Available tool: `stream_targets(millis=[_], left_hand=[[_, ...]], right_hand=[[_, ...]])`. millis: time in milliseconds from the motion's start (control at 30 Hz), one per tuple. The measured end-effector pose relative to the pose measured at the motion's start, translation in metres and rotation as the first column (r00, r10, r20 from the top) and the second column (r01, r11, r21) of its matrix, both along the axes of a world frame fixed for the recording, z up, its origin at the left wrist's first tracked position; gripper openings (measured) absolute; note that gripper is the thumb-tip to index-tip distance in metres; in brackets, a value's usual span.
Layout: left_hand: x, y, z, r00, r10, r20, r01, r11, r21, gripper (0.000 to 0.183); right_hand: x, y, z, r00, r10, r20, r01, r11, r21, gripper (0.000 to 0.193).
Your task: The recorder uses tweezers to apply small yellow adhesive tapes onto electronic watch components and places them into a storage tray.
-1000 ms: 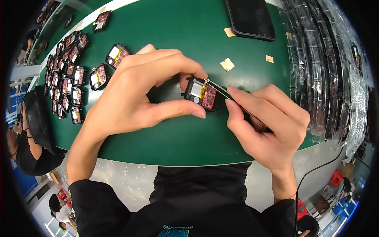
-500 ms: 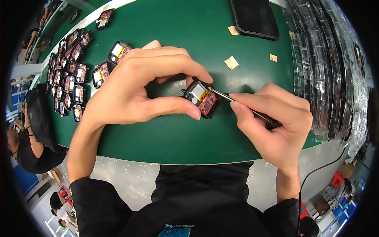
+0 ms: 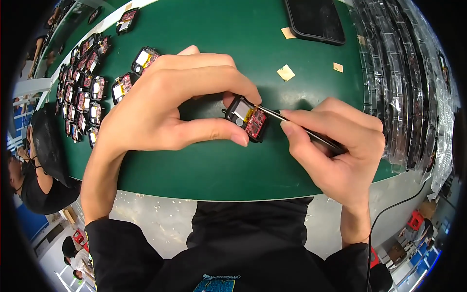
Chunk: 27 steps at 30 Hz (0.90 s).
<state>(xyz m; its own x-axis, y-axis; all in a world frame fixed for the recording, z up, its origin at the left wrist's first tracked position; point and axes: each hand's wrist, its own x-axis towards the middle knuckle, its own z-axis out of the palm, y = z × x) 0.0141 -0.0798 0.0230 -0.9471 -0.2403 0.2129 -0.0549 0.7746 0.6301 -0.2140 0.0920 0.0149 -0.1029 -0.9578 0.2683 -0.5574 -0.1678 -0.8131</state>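
My left hand (image 3: 165,104) pinches a small open device housing (image 3: 254,125) between thumb and fingers, above the table. The black housing looks like a watch case and holds a red circuit board, a silvery rectangular part, a strip of yellow tape and a small round part. In my right hand (image 3: 340,151) is a slim pair of dark metal tweezers (image 3: 315,136), gripped like a pen. Their tip touches the housing's upper right edge, by the yellow tape. Two similar open housings (image 3: 144,59) lie just beyond my left hand, partly covered by it.
A cluster of similar housings (image 3: 83,102) covers the table's left side, with another housing (image 3: 127,20) farther back. Small tan paper squares (image 3: 285,73) and a black phone (image 3: 316,22) lie on the green table (image 3: 209,29). Clear plastic trays (image 3: 389,82) stand stacked at right. A person (image 3: 46,190) sits at left.
The tweezers' tip has shifted slightly left and up along the housing's edge. Both hands keep their grips, and the view has shifted a little.
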Motion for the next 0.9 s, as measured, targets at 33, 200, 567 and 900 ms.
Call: stream_targets(millis=[33,200,567,900], left_hand=[[0.0012,0.0003,0.0,1.0,0.002,0.0,-0.002,1.0,-0.001,0.056],[0.0006,0.0005,0.0004,1.0,0.014,0.006,-0.013,1.0,-0.008,0.056],[0.0006,0.0002,-0.0001,1.0,0.009,0.011,-0.009,1.0,-0.025,0.055],[0.0008,-0.0007,-0.001,1.0,0.008,0.006,-0.008,1.0,0.0,0.055]], right_hand=[[0.0001,-0.0001,0.0017,1.0,0.003,-0.005,-0.003,1.0,0.024,0.022],[-0.0005,-0.0004,-0.0054,1.0,0.013,0.011,-0.013,0.999,-0.036,0.023],[0.0004,0.0003,-0.0017,1.0,0.008,0.007,-0.008,1.0,-0.016,0.022],[0.0003,0.0007,-0.0038,1.0,0.004,0.014,-0.004,1.0,-0.018,0.02]])
